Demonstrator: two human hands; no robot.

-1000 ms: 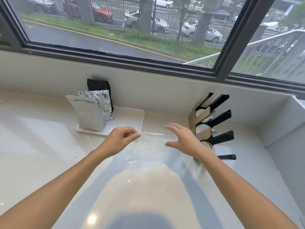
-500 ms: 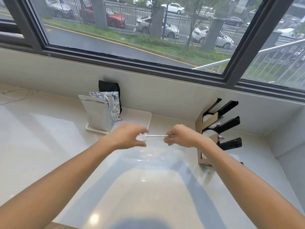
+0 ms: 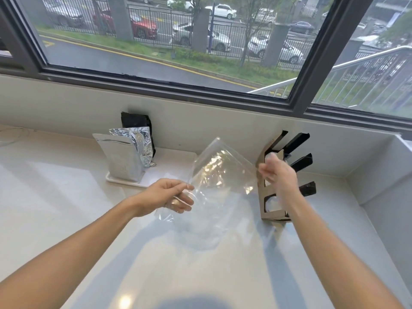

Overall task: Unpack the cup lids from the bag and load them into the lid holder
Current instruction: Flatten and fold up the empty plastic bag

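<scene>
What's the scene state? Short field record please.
left hand: pinching lower corner of clear plastic bag
right hand: gripping bag's right edge
bag: lifted off counter, looks empty
lid holder: right of bag, white lids visible in slots
tray: holds foil pouches

A glossy white surface (image 3: 66, 215) runs under the window and ends in a corner at the right. Near its back wall sits a white tray (image 3: 171, 161) carrying a silver foil pouch (image 3: 121, 159), a crinkled foil bag (image 3: 142, 143) and a black bag (image 3: 136, 120). To the right, well apart from the tray, the cardboard-and-black lid holder (image 3: 287, 175) stands directly on the surface.
</scene>
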